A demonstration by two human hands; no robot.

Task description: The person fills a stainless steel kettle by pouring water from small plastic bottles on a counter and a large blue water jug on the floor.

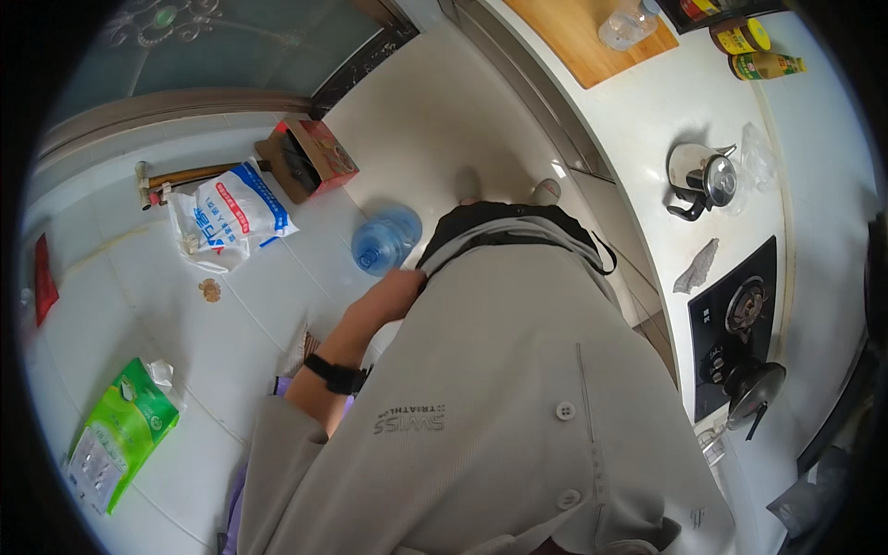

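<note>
My left hand (399, 295) is beside my left hip, at the hem of my grey shirt (499, 326) and the black trousers (479, 214). The fingers are partly hidden against the fabric, so whether they grip it cannot be told. A dark band (336, 374) circles the wrist. Just beyond the hand, a clear blue water jug (388, 239) lies on the white tiles. My right hand is out of view. Before me, both feet in light slippers (547, 191) stand on the floor beside the white counter (624, 132).
On the counter are a wooden cutting board (576, 41), a plastic bottle (628, 28), a metal kettle (704, 177), a grey cloth (696, 267) and a gas hob (728, 312) with a lidded pan (756, 392). Leftward lie an open cardboard box (326, 156), a printed plastic bag (229, 215) and a green package (128, 430).
</note>
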